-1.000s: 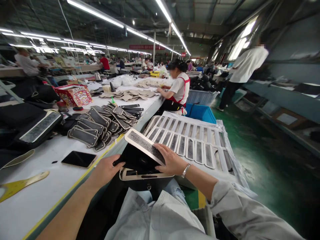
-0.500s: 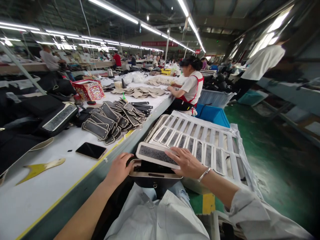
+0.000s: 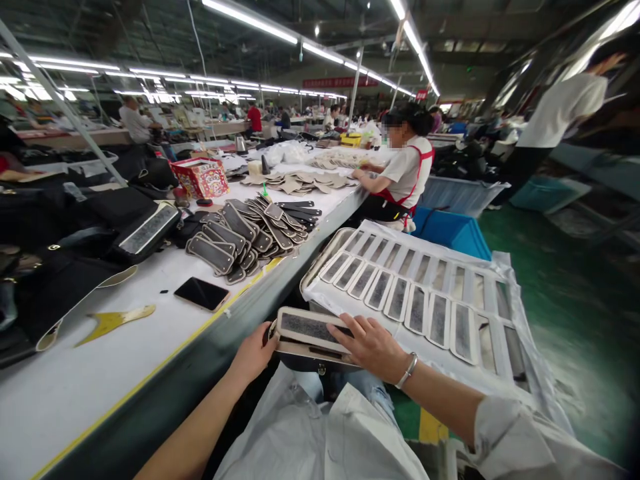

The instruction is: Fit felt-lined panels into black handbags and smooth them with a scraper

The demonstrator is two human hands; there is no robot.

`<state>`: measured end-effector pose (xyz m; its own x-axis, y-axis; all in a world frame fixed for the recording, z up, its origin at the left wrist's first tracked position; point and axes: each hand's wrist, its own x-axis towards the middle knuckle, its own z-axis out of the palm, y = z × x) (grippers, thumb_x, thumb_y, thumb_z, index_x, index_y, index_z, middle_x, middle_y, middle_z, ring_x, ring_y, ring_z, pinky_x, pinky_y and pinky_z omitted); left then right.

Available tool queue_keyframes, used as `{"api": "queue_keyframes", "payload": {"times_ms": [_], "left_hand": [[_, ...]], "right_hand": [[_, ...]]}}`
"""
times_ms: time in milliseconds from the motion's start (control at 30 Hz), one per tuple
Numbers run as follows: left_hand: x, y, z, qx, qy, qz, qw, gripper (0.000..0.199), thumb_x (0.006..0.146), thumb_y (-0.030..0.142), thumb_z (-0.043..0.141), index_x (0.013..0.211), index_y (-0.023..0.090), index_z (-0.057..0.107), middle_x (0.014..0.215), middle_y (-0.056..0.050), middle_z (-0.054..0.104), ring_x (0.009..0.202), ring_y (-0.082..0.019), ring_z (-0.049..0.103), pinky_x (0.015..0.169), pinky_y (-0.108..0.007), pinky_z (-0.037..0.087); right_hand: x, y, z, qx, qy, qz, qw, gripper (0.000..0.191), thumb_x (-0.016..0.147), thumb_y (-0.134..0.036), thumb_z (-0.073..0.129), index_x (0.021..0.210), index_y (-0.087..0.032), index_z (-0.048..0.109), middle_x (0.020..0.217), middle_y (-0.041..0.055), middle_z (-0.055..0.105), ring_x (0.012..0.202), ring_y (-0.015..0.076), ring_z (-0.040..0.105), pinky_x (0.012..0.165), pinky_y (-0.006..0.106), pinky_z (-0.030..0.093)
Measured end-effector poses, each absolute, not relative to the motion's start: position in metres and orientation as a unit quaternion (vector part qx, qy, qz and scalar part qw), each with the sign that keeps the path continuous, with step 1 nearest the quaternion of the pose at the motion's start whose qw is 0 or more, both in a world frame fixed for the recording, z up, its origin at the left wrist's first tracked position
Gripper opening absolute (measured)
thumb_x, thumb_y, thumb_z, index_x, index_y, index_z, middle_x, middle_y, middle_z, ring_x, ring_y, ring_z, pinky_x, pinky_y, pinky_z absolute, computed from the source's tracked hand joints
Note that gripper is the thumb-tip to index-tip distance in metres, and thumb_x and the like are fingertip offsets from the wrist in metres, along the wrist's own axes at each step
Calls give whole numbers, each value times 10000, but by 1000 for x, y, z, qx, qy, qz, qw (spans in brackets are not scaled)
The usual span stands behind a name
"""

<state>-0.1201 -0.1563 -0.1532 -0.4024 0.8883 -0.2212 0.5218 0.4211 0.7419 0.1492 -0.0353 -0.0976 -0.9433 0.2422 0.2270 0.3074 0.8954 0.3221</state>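
Observation:
On my lap rests a dark bag with a pale rim and a small metal clasp at its front. My left hand is closed on the bag's left end, thumb at the rim. A long panel with rounded corners, a speckled grey middle and a cream border lies over the bag's opening. My right hand holds the panel's right end, fingers on top; its thumb is hidden. Whether the panel touches the rim all round cannot be made out.
Right of me, a white-covered tray bears a row of similar panels. The worktable on my left carries a phone, a yellow piece, stacked grey straps and black bags. A co-worker sits beyond the tray.
The panel has come down in my right hand, closer over the bag's opening. My left hand now grips the bag's end more tightly. The view has turned slightly left.

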Motion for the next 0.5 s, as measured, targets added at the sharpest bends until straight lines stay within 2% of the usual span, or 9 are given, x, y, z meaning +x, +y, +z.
{"api": "queue_keyframes", "payload": {"times_ms": [133,333,400,500], "left_hand": [[-122,-155,-151,439,784,299,323,418,821,236,442,1238,207,445,757,-10,577,554,-130,578,482,-202,448],[-121,-153,-146,414,779,318,347,405,814,212,401,1220,216,407,652,47,510,430,-110,526,421,-203,432],[-121,-152,-143,426,781,312,334,407,809,197,395,1216,206,402,619,56,502,442,-119,528,458,-216,435],[-118,-153,-137,479,803,261,238,427,800,174,403,1227,178,408,628,31,543,592,-172,587,601,-270,446]], "right_hand": [[145,-41,-98,-124,-969,-187,101,526,811,-208,586,1320,-205,452,1209,150,503,881,242,508,720,365,423],[140,-37,-93,-92,-986,-135,11,680,705,-332,669,1324,-171,438,1243,188,467,939,290,512,746,391,429],[137,-32,-90,-81,-989,-121,-26,713,694,-366,674,1332,-167,425,1251,197,457,948,298,513,745,396,438],[130,-27,-85,-73,-989,-106,-74,758,663,-399,694,1330,-160,425,1241,211,457,944,309,519,720,395,449]]}}
